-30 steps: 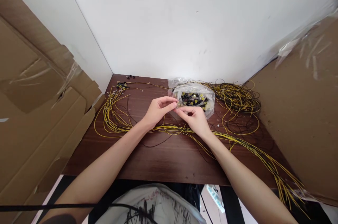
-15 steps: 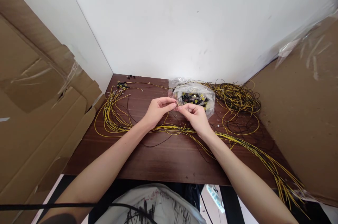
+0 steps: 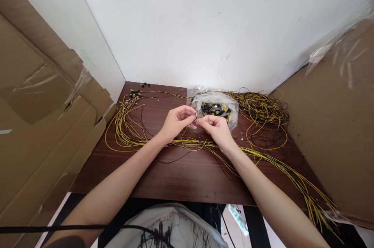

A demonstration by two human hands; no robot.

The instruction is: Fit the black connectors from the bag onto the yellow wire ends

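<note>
While raised just above the dark table (image 3: pixel 181 178), found left hand (image 3: pixel 176 123) and right hand (image 3: pixel 217 129) meeting fingertip to fingertip. Noted both pinched closed on a thin black wire (image 3: pixel 199 113) held between them; end piece too small to identify. Located that wire just in front of clear plastic bag (image 3: pixel 233 117) holding black and yellow connectors (image 3: pixel 214 108). Recorded yellow wires (image 3: pixel 128 131) fanned across table left of hands, passing beneath both wrists. Logged tangled coil (image 3: pixel 263 109) right of bag, cardboard (image 3: pixel 43 123) at left.
</note>
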